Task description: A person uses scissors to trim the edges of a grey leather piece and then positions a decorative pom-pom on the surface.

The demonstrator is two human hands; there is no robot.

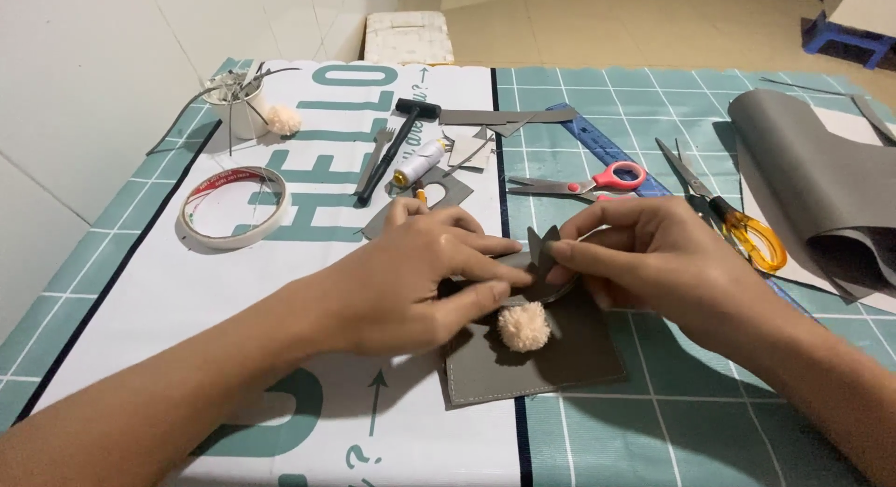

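Nearest the camera, two bare forearms came in from the bottom edge and met over a grey stitched leather piece [532, 361] lying flat on the worktop [672, 422], right where the white printed mat [140, 328] met the teal grid cutting mat [728, 431]. A cream pompom [523, 325] was sitting on the piece, near its far edge.

The left hand [411, 282] was pressed down on the left part of the piece, fingers stretched toward the middle, probably so the piece was kept from sliding. The right hand [653, 254] was pinched on a small dark grey cut-out [543, 249] held upright just above the pompom, likely so it could be lined up against the far edge. So both hands were close together, nearly touching at the fingertips, neither one open.

Everything else looked like it was parked just out of the way but within reach. Red-handled scissors [597, 181] and a blue ruler [597, 146] were laid beyond the hands, and orange-handled scissors [737, 221] off to the right. A folded grey leather sheet [812, 188] was kept at the far right. On the far left a roll of tape [233, 207] lay flat, with a white cup [241, 109] of scraps behind it and a second pompom [285, 121] just beside that. A black mallet [397, 141], a pronged punch [373, 155] and a spool of white thread [420, 160] were grouped in the far middle, next to some grey offcuts [485, 137].
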